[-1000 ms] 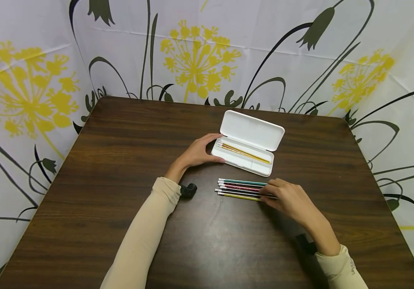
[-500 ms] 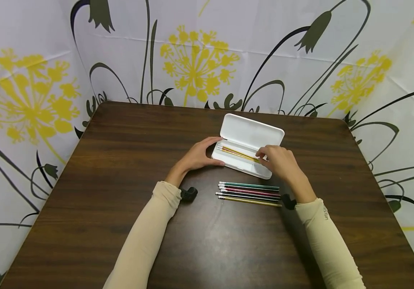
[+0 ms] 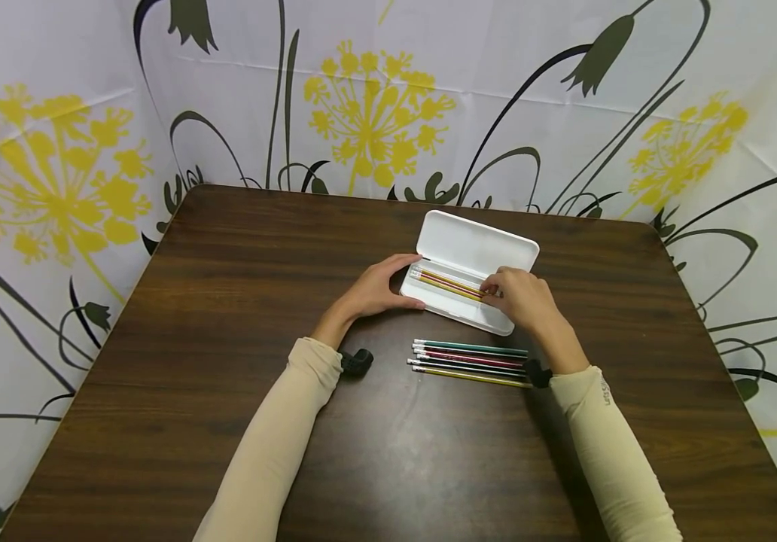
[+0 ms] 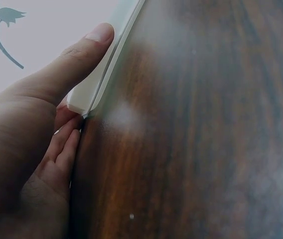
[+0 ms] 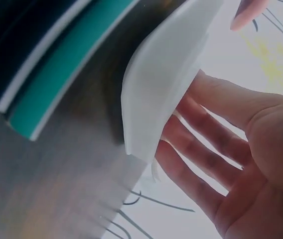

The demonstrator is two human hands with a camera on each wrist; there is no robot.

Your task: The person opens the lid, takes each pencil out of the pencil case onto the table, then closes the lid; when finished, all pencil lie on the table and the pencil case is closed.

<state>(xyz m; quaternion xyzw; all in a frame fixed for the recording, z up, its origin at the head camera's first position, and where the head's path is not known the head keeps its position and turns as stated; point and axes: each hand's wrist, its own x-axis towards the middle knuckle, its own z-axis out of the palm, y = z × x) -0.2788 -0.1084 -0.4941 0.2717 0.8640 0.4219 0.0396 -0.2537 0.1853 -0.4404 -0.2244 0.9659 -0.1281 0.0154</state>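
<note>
A second ago the right hand (image 3: pixel 527 297) was down at the right-hand ends of the loose row; now it is over the right half of the white pencil case (image 3: pixel 458 312), where it already was half a second ago. Its fingertips meet the right-hand ends of the case pencils (image 3: pixel 448 284), ends that showed bare a second ago. Those pencils also lie closer together and more nearly parallel than they did then. The left hand (image 3: pixel 371 292) has stayed on the left end of the case, which sits in about the same place, right of centre in the frame.

The case lies on the wooden worktop (image 3: pixel 260 263) with its hinged lid (image 3: pixel 476 245) swung back toward the top of the frame. In its lower tray lie a few pencils, yellow and red, their white ends toward the left; the exact count cannot be told.

The left hand is clamped on the case, thumb along the front edge and fingers round the far left corner. The right hand's fingers reach inside, but whether they pinch the pencils cannot be told.

Just below the case is the loose row of pencils (image 3: pixel 470 360), with a teal pencil (image 3: pixel 473 347) uppermost and a gold pencil (image 3: pixel 473 376) lowest.
</note>
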